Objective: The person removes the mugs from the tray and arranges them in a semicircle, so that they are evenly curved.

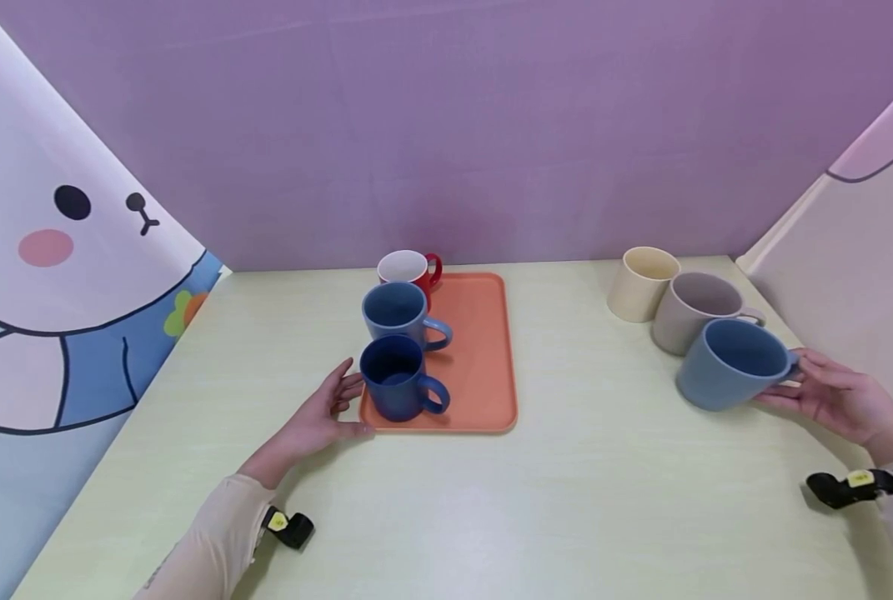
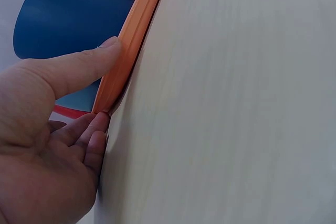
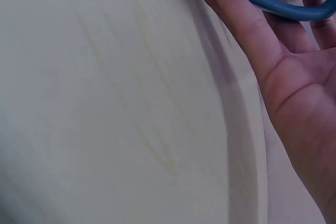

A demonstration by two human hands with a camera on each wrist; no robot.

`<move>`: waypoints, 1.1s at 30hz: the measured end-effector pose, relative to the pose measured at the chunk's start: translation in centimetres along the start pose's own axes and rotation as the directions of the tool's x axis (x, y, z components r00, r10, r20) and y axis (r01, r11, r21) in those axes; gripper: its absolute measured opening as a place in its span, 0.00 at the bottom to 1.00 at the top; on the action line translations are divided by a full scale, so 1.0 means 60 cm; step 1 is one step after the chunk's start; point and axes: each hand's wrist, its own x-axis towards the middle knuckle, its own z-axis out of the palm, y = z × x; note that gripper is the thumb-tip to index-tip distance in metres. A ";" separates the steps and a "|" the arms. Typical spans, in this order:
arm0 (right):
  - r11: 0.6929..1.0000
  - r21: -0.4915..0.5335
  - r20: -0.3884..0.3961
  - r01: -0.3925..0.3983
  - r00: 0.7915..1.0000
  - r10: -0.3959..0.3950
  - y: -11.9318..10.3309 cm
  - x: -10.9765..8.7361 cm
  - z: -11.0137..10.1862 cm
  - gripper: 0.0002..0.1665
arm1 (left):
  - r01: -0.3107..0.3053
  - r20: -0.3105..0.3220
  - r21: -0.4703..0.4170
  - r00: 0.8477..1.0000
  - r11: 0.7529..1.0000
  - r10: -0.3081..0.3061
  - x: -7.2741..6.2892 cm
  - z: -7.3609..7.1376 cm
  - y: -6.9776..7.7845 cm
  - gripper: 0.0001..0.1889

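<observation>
My left hand (image 1: 326, 412) grips the front-left corner of an orange tray (image 1: 479, 358); in the left wrist view the thumb (image 2: 86, 69) lies against the rim and the other fingers bend at the edge. On the tray's left side a dark blue mug (image 1: 393, 383), a lighter blue mug (image 1: 388, 308) and a red mug with a white inside (image 1: 404, 268) stand in a row, front to back. At the right, my right hand (image 1: 832, 396) holds a greyish-blue mug (image 1: 724, 375) by its handle (image 3: 283, 6). The mug leans slightly; whether its base touches the table cannot be told.
Behind the greyish-blue mug stand a grey mug (image 1: 682, 312) and a cream mug (image 1: 634, 292), close together. A purple cloth wall (image 1: 446, 133) rises along the back edge of the pale table (image 1: 566, 492). Printed cloth (image 1: 78, 350) bounds the left side.
</observation>
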 end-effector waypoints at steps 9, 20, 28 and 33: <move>0.984 -0.166 -0.074 0.068 0.994 -0.081 0.002 -0.001 0.018 0.33 | -0.005 0.002 -0.001 1.000 1.000 0.005 0.002 -0.001 -0.005 0.56; 0.844 -0.288 -0.236 0.452 0.821 -0.520 -0.007 0.022 0.071 0.29 | -0.010 -0.001 -0.001 1.000 1.000 0.010 0.003 0.000 -0.008 0.55; 0.783 -0.415 -0.164 0.463 0.809 -0.565 -0.020 0.061 0.101 0.26 | -0.012 -0.004 -0.007 1.000 1.000 0.012 0.002 0.001 -0.005 0.55; 0.782 -0.463 -0.196 0.416 0.813 -0.549 -0.015 0.096 0.124 0.26 | -0.014 -0.005 -0.006 1.000 1.000 0.014 0.001 0.001 -0.007 0.55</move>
